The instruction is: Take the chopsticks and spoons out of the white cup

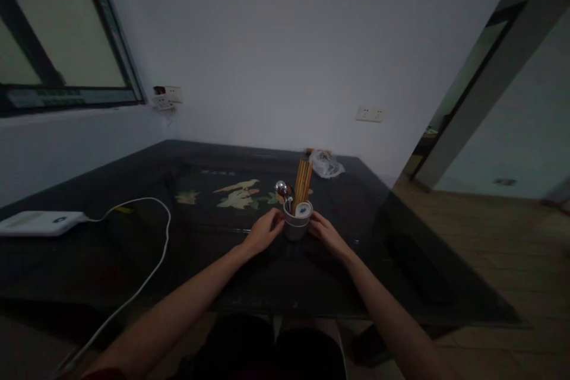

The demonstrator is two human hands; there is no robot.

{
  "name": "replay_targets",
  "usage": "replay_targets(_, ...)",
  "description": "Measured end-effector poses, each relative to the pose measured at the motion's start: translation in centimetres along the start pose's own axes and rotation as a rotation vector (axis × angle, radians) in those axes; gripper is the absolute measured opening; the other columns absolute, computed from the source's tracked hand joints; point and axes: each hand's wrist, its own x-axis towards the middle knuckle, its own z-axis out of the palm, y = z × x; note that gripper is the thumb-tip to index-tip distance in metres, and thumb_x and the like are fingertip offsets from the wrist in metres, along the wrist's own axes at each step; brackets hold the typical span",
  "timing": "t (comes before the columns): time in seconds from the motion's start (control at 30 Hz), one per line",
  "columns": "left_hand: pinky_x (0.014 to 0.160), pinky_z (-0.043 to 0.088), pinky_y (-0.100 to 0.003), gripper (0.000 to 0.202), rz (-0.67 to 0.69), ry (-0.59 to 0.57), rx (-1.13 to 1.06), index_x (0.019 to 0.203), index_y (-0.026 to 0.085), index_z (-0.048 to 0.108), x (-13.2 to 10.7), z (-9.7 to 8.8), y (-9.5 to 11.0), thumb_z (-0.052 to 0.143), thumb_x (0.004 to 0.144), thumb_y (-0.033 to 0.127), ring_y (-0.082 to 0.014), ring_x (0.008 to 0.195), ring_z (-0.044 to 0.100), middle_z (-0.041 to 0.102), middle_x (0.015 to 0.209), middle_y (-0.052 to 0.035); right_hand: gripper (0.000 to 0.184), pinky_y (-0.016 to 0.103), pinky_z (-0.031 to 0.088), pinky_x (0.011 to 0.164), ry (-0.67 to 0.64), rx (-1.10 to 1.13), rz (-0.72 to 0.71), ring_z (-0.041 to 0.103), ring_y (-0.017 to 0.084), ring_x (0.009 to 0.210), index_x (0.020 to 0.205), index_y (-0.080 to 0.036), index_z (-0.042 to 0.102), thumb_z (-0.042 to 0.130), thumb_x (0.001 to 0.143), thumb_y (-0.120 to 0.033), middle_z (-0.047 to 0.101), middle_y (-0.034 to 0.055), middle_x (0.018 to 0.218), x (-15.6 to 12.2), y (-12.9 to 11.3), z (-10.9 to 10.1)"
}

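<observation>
A grey utensil cup [295,230] stands upright on the dark table in front of me. My left hand [263,230] curls against its left side, and my right hand [327,234] against its right side, so the cup is held between them. Several wooden chopsticks [303,183] rise out of it. To their left, metal spoons [281,188] stick up, their lower parts hidden in the cup. A round white piece with a dark blue mark [303,210] sits at the cup's mouth on the right; its kind is unclear. Some fingertips are hidden behind the cup.
On the dark glossy table [214,285], a white power bank [42,223] lies at left with a white cable [167,231] running off the near edge. A clear plastic bag [326,164] is behind the cup. A dark flat object [418,267] lies at right.
</observation>
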Motion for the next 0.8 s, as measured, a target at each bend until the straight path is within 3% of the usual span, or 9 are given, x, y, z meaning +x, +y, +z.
replay_targets(0.13,0.07,0.042,-0.027,0.015,-0.004,0.012,-0.017,0.094,0.018,0.051,-0.1,-0.2,0.2,0.044,0.088,0.03,-0.0159,0.077,0.055,0.06,0.086,-0.0031,0.048,0.043,0.038,0.103,-0.111,-0.032,-0.056,0.055,0.023,0.115,0.118,-0.027,0.06,0.066,0.071,-0.03,0.063,0.0024,0.121,-0.2,-0.6,0.4)
replay_targets(0.43,0.067,0.041,-0.025,0.014,0.007,0.014,-0.015,0.089,0.018,0.051,0.0,-0.4,0.2,0.044,0.088,0.03,-0.0146,0.073,0.052,0.059,0.082,-0.0023,0.065,0.045,0.034,0.107,-0.181,-0.048,-0.113,0.051,0.024,0.12,0.118,-0.024,0.054,0.078,0.058,-0.018,0.057,0.0069,0.127,0.0,0.1,0.3)
replay_targets(0.8,0.067,0.041,-0.024,0.017,0.031,0.025,-0.011,0.087,0.017,0.053,-0.1,-0.5,0.2,0.042,0.089,0.031,-0.0145,0.074,0.053,0.059,0.082,-0.0021,0.073,0.044,0.031,0.11,-0.122,-0.12,-0.193,0.046,0.025,0.125,0.121,-0.026,0.049,0.082,0.056,-0.022,0.054,0.0065,0.13,-0.5,0.1,1.9)
